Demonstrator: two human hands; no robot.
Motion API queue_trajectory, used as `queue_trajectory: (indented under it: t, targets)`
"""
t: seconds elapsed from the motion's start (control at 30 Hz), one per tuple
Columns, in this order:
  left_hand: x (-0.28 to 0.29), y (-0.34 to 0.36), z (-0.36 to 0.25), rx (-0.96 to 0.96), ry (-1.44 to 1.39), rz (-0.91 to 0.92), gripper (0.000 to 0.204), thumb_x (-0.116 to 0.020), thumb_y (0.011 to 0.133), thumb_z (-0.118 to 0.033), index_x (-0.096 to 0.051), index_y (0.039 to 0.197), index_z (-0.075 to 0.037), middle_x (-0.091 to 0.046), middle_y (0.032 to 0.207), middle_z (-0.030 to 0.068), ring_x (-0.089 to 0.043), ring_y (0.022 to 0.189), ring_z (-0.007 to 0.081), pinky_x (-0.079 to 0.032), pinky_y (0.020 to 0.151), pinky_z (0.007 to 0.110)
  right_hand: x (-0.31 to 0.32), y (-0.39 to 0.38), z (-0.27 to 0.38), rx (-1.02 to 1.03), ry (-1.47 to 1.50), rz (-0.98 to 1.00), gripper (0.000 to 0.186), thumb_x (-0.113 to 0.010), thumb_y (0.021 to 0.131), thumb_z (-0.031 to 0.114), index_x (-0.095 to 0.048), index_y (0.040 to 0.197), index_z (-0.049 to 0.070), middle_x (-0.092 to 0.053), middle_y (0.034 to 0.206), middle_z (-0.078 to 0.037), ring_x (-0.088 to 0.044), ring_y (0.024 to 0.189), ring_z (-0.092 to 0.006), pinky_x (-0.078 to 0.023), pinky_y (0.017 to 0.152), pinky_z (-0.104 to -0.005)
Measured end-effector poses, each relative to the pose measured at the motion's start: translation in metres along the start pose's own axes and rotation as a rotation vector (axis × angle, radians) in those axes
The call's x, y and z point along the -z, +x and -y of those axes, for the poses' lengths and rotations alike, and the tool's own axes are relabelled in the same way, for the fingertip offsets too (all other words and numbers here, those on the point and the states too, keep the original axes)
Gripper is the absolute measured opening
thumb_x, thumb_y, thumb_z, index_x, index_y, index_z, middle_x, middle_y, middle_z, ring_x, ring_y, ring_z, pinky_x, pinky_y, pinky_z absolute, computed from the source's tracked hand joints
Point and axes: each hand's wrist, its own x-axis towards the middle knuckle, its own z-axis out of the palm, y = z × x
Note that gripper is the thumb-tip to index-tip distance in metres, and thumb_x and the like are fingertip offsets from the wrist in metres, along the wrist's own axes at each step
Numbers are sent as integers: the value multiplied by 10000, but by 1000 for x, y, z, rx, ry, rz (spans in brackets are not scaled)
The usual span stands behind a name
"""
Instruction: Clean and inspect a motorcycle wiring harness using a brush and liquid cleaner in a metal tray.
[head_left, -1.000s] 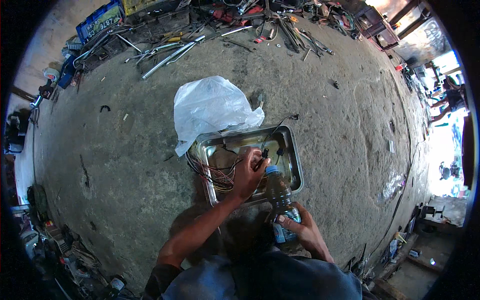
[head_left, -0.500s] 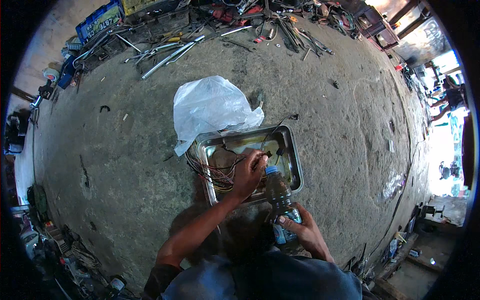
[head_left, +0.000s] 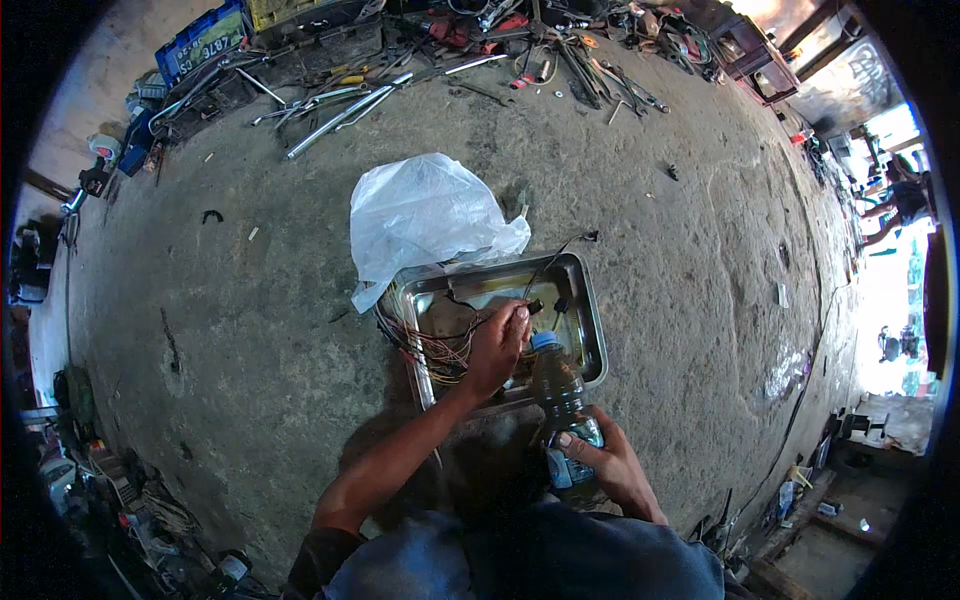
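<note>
A shallow metal tray [head_left: 597, 335] lies on the concrete floor with a bundle of thin coloured wires [head_left: 425, 345] spilling over its left side. My left hand [head_left: 500, 348] is over the tray, its fingers pinched on a small black wire connector [head_left: 536, 306]. Another dark connector [head_left: 561, 305] rests in the tray nearby. In my right hand [head_left: 610, 458] is a clear plastic bottle [head_left: 560, 385] with a blue cap and dark liquid inside. The bottle tilts over the tray's near edge, its cap close to my left fingers.
A crumpled white plastic bag [head_left: 425, 215] touches the tray's far side. Long wrenches and bars [head_left: 350, 115] and many loose tools [head_left: 590, 75] lie along the far edge of the floor. A dark red crate [head_left: 757, 62] stands far right. At the right, a person [head_left: 905, 200] is partly visible.
My left fingers have shifted slightly, and more of the black connector shows. The bottle and my right hand have stayed almost still.
</note>
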Motion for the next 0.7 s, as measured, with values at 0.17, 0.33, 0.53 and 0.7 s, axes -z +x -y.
queue_trajectory:
  t: [0.17,0.33,0.53,0.7]
  targets:
    - [5,-2,2,20,46,28,339,-495,1124,-319,-603,1247,-22,-574,837,15,-513,726,84,-443,658,284,-1,2,2,-20,-26,6,702,-834,919,340,-530,1441,-18,-721,1165,-127,-684,1067,-203,-532,941,-360]
    - [-3,-3,2,-99,87,-63,349,-558,1087,-312,-632,1298,-44,-566,740,51,-504,667,120,-427,625,330,0,3,1,-20,14,2,696,-836,917,328,-531,1441,-12,-721,1173,-120,-684,1067,-209,-533,950,-370]
    - [1,-4,-7,-39,92,4,352,-555,1099,-267,-591,1336,-10,-673,1132,84,-617,982,121,-506,918,318,0,2,2,0,-18,-24,694,-843,909,336,-543,1430,-11,-722,1166,-125,-686,1057,-212,-538,932,-372]
    - [0,-2,3,-2,42,-16,303,-571,1095,-245,-555,1283,-8,-654,1097,76,-606,983,113,-501,902,309,-1,3,0,23,27,-19,646,-832,916,336,-572,1396,-10,-722,1150,-123,-686,1045,-210,-539,923,-372]
